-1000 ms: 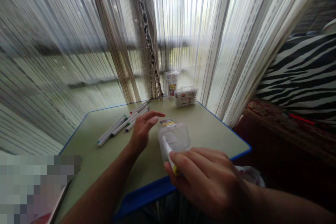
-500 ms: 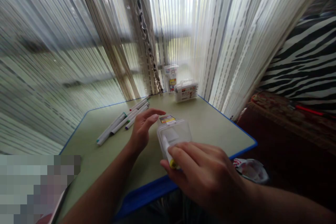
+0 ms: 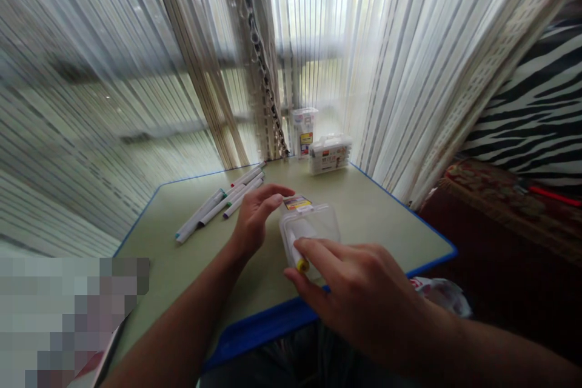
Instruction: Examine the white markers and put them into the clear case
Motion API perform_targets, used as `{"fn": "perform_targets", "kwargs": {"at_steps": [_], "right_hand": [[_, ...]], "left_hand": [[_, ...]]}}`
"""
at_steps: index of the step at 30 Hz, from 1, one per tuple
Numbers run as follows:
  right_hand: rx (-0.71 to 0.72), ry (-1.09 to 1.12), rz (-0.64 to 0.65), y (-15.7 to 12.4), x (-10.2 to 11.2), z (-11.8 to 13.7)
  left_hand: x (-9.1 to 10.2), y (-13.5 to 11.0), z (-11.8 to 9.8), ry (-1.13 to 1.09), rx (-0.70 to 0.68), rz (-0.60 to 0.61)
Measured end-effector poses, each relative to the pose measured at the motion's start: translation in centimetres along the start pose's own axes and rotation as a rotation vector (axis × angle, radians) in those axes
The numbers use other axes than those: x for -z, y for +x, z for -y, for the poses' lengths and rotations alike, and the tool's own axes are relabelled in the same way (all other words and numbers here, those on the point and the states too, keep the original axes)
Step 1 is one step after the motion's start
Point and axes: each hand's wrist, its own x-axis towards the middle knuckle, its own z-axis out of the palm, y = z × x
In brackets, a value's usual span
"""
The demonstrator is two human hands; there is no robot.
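Note:
A clear plastic box (image 3: 334, 227) with a yellow-and-dark label is tilted over the table, its open end towards me. My left hand (image 3: 252, 218) has its thumb and forefinger at the labelled far-left edge, closed on the box. My right hand (image 3: 359, 279) pinches a white marker (image 3: 301, 259) with a yellow end. Most of the marker's barrel is inside the box, and its yellow end points at me. To the left of my left hand, several white markers (image 3: 216, 209) with coloured ends lie loosely in a slanting group.
At the back of the pale, blue-edged table (image 3: 373, 206) stand a tall clear case (image 3: 304, 133) and a low handled case (image 3: 331, 154). String curtains (image 3: 318, 24) hang behind them. A plastic bag (image 3: 443, 294) lies below the table's right edge.
My right hand has pushed the marker a little deeper into the box. My left hand keeps its place at the box's edge. The whole view has shifted slightly.

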Motion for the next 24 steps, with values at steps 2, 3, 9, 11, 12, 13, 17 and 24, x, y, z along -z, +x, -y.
{"fn": "perform_targets", "kwargs": {"at_steps": [2, 3, 9, 11, 12, 13, 17, 24], "right_hand": [[-0.019, -0.005, 0.032, 0.15, 0.10, -0.02], [-0.031, -0.006, 0.051, 0.22, 0.14, -0.04], [-0.098, -0.006, 0.183, 0.53, 0.38, -0.11], [-0.108, -0.007, 0.209, 0.61, 0.40, -0.14], [-0.110, -0.009, 0.212, 0.64, 0.39, -0.17], [-0.111, -0.012, 0.211, 0.67, 0.35, -0.20], [-0.098, -0.028, 0.195, 0.72, 0.13, -0.36], [-0.086, -0.047, 0.202, 0.72, 0.01, -0.42]], "left_hand": [[0.03, -0.03, -0.03, 0.001, 0.003, 0.004], [0.03, -0.05, -0.05, 0.002, 0.005, 0.005], [-0.09, -0.08, -0.15, -0.008, 0.028, -0.004], [-0.14, -0.06, -0.20, -0.007, 0.032, -0.007], [-0.16, -0.06, -0.23, -0.004, 0.031, -0.006], [-0.17, -0.05, -0.26, 0.001, 0.027, -0.003], [-0.18, -0.08, -0.33, 0.022, 0.025, 0.004], [-0.19, -0.12, -0.27, 0.032, 0.043, 0.007]]}}
